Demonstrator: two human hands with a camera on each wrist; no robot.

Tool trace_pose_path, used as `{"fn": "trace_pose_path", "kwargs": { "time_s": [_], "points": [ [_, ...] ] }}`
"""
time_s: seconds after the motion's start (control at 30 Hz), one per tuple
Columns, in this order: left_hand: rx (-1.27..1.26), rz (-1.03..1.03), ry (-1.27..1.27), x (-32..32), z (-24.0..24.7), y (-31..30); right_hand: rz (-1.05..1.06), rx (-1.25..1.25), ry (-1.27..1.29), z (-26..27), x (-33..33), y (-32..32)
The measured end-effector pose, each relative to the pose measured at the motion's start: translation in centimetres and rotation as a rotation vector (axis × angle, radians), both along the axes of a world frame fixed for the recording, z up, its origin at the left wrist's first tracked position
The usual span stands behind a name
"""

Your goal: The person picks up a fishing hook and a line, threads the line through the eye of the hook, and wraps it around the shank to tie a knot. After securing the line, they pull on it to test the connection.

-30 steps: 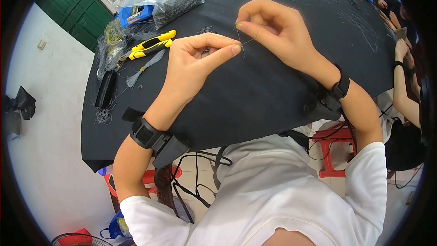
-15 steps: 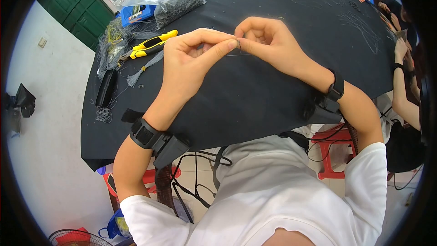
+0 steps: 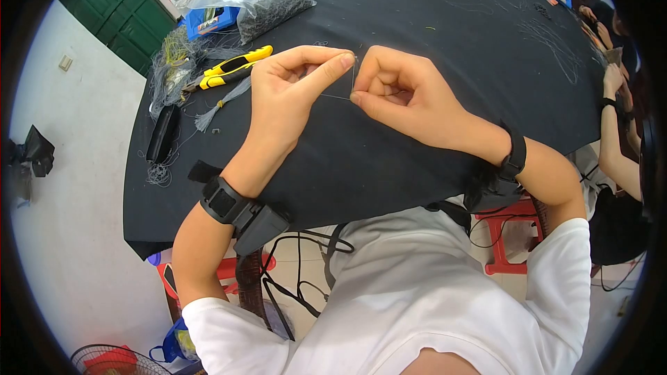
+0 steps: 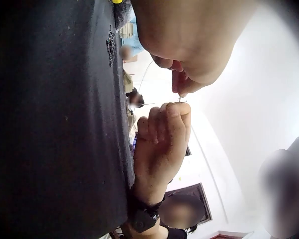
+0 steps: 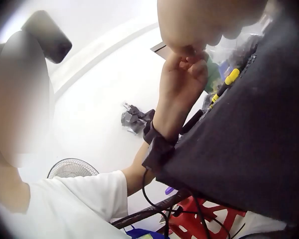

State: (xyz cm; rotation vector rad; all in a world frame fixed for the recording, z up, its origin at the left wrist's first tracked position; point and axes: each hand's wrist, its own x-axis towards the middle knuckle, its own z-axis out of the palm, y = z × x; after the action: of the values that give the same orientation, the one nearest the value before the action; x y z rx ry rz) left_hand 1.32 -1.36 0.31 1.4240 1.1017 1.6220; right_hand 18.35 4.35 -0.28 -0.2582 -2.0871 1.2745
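Above the black-covered table, my left hand (image 3: 285,94) pinches a thin pale fishing line (image 3: 335,97) between thumb and forefinger. My right hand (image 3: 410,101) is just to the right and a little nearer my body, pinching the same line with its thumb and curled forefinger. A short stretch of line spans the gap between the two sets of fingertips, and another piece runs leftward from the right fingertips below the left hand. Close to the fingertips in the left wrist view is a tiny shiny piece (image 4: 182,99), too small to identify.
Yellow-and-black pliers (image 3: 236,69) lie left of my left hand, beside a tied bundle of line (image 3: 215,111) and a black case (image 3: 162,135). Behind stand a plastic bag (image 3: 267,10) of small dark pieces and a blue box (image 3: 212,22). Another person's arm (image 3: 615,125) is at the right edge.
The right hand came down to meet the left fingertips, then drew lower and nearer my body, stretching the line between them. The left hand shifted slightly left and kept its pinch.
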Motion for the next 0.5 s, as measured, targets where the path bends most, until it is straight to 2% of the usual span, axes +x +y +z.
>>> {"fn": "trace_pose_path", "kwargs": {
  "time_s": [0.17,0.5],
  "points": [
    [-0.015,0.001,0.014,0.0,0.1,-0.1,-0.107,0.226,0.089,0.6,0.1,-0.4],
    [-0.014,-0.154,0.17,0.2,-0.1,0.0,-0.19,0.299,0.171,1.4,0.3,1.3]
  ]
}}
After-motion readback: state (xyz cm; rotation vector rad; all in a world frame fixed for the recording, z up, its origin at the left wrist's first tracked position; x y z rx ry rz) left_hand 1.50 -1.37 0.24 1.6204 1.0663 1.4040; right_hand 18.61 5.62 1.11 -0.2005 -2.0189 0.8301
